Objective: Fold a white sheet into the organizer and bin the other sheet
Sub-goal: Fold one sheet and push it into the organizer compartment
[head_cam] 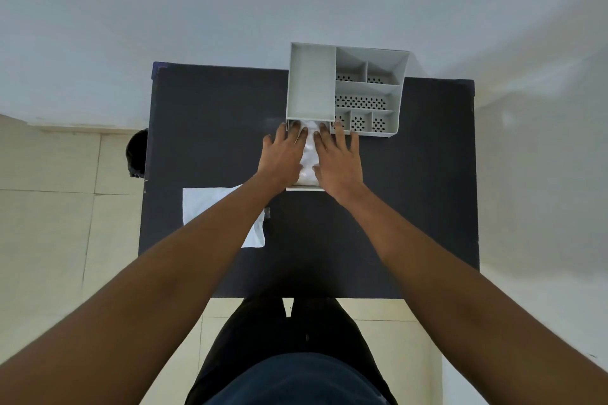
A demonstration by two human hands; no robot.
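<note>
White and crumpled, the folded sheet [308, 154] is lying in the pulled-out drawer [306, 188] at the front of the grey plastic desk organizer [345, 89], which is standing at the far edge of the black tabletop [210, 128]. We are pressing it flat with both hands: our left hand [282, 158] and our right hand [339, 163] are resting palm down on it, fingers spread apart and straight, clamped on nothing, with the white showing in the gap between them.

We are judging the first part of the task to be nearly done: the sheet is sitting inside the drawer, and what seems left there is tucking it down and perhaps sliding the drawer shut. The second part is not yet begun. The other flat white sheet [204, 204] is lying on the near left of the table, partly under our left forearm, and the dark round bin [137, 154] is sitting on the floor just beside the table's left edge.

Our hands are hiding most of the folded sheet, so we cannot tell how neat the fold is, nor whether it fits the drawer fully. The bin is largely cut off by the table.
</note>
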